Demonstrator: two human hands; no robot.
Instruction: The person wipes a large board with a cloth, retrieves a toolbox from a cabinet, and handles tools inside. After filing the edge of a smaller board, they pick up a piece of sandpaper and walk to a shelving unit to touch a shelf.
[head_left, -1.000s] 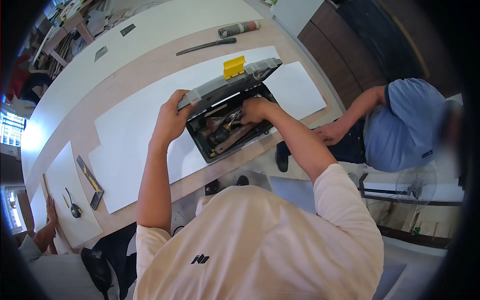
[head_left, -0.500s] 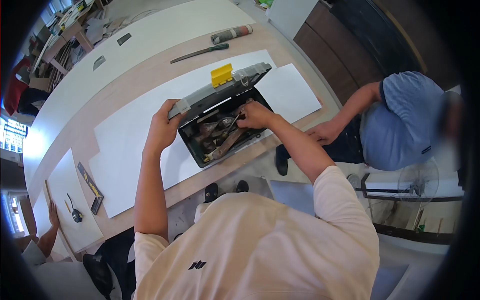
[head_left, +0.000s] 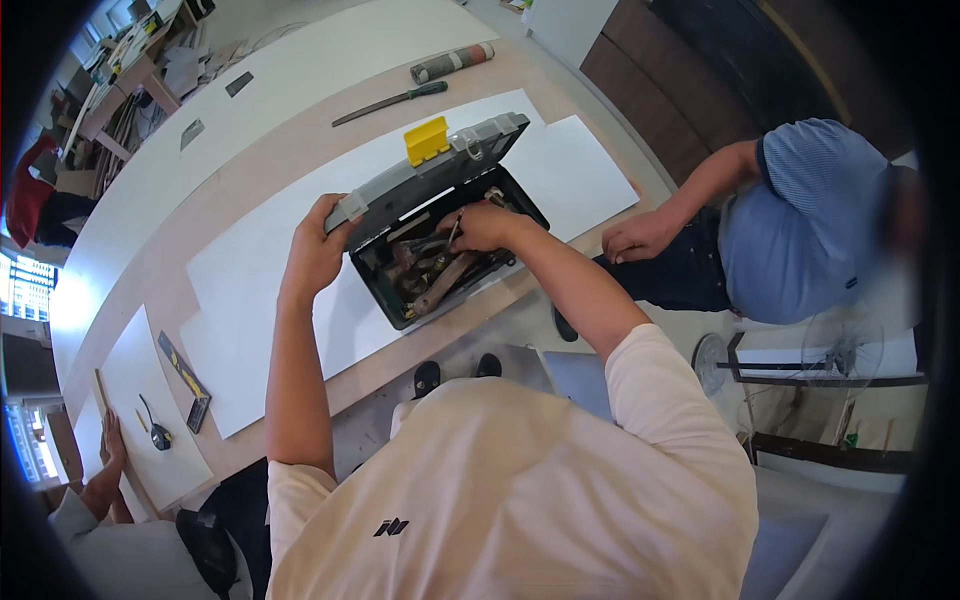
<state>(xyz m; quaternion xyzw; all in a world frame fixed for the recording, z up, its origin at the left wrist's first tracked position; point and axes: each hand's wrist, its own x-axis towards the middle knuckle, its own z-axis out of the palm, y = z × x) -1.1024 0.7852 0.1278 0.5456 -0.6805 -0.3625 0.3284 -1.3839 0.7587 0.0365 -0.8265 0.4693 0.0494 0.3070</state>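
Sitting at the near edge of the wooden workbench [head_left: 300, 130], on a large white sheet [head_left: 270, 260], a black toolbox [head_left: 440, 255] lies open, crammed with hand tools. Its grey lid [head_left: 425, 180], with a yellow latch [head_left: 427, 140], tilts up and away from the person. The left hand [head_left: 318, 250] curls around the lid's left corner, fingers wrapped over the edge and holding it up. The right hand [head_left: 480, 225] is down inside the box with its fingers drawn together around a thin metal tool [head_left: 455, 228]; exactly what that tool is cannot be told. A wooden-handled tool [head_left: 437, 285] lies slantwise among the jumble just below that hand.

Beyond the box, a handsaw with a green handle [head_left: 390, 100] and a rolled bundle [head_left: 452, 62] lie on the bench. To the left, a yellow-and-black level [head_left: 183, 365] and a small black tape measure [head_left: 160, 436] rest near a smaller white sheet [head_left: 125, 350]. A co-worker in a blue shirt [head_left: 800, 220] stands at the right with a fist [head_left: 635, 235] on the bench edge, near the box but not touching it. Another person's hand [head_left: 112, 440] rests at the far left.
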